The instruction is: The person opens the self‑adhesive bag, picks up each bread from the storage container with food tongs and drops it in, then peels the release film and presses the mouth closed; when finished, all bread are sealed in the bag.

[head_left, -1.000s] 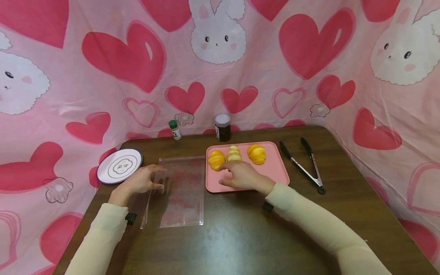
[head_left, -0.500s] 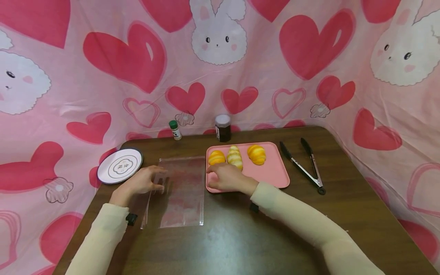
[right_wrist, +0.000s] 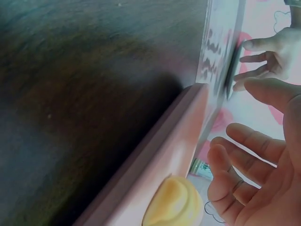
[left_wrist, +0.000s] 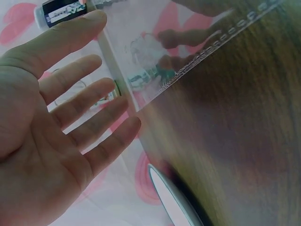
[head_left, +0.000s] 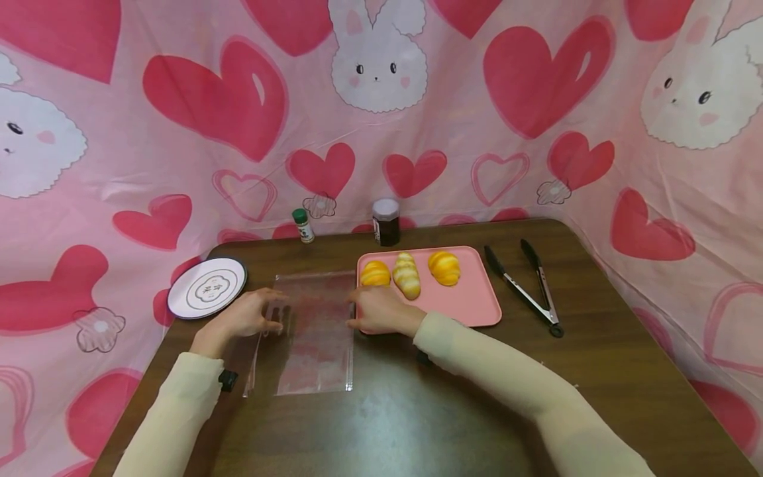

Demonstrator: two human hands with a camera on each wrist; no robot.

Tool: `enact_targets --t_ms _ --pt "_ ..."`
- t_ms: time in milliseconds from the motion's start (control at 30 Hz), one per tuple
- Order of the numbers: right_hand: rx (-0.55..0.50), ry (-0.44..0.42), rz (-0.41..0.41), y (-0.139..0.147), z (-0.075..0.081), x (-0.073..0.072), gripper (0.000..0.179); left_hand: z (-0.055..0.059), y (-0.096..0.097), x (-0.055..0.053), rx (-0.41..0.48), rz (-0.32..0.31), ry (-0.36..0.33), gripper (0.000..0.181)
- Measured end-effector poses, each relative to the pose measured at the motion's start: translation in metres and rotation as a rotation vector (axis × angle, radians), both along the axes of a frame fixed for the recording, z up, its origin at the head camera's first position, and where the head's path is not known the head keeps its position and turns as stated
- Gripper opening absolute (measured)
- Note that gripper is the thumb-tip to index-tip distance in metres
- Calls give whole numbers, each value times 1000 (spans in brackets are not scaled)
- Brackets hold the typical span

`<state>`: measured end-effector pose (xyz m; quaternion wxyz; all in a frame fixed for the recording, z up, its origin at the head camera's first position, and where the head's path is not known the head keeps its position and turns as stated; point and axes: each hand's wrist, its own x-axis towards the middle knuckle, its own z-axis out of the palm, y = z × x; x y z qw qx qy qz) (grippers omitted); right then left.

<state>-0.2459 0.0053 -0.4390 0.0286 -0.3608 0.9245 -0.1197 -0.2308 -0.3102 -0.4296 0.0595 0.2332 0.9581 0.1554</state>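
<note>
My left hand (head_left: 243,315) hovers by the left side of a clear plastic bag (head_left: 316,361) lying flat on the table. In the left wrist view its fingers (left_wrist: 101,146) are spread, holding nothing. My right hand (head_left: 383,310) is over the left edge of a pink tray (head_left: 461,310), close to the bag's right side. Its fingers are loosely bent with nothing between them, as the right wrist view shows. On the tray lie a striped orange bread roll (head_left: 375,272), partly hidden by the right hand, a long pale roll (head_left: 407,277) and another orange roll (head_left: 444,267).
A white plate (head_left: 205,289) lies at the left, near the left hand. Behind stand a green-capped shaker (head_left: 303,226) and a dark jar with a pale lid (head_left: 386,222). Black-tipped metal tongs (head_left: 536,295) lie right of the tray. A heart-patterned cloth (head_left: 381,146) hangs behind.
The right hand has moved left across the tray toward the bag, uncovering the long pale roll. The left hand has stayed in place.
</note>
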Motion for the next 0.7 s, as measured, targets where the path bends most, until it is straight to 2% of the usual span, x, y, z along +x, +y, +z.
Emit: enact_targets --t_ms 133,267,467,700 --pt "25 -11 -12 -4 -5 -2 47 -2 0 0 3 -15 33 58" --pt "62 28 -14 -8 -11 -4 40 -5 -1 -1 -8 -21 53 56" --pt "98 83 -10 -13 -18 -3 29 -9 -3 0 -10 -31 46 56" --pt "136 150 -2 -17 -22 1 30 -12 -3 1 -26 -41 32 58"
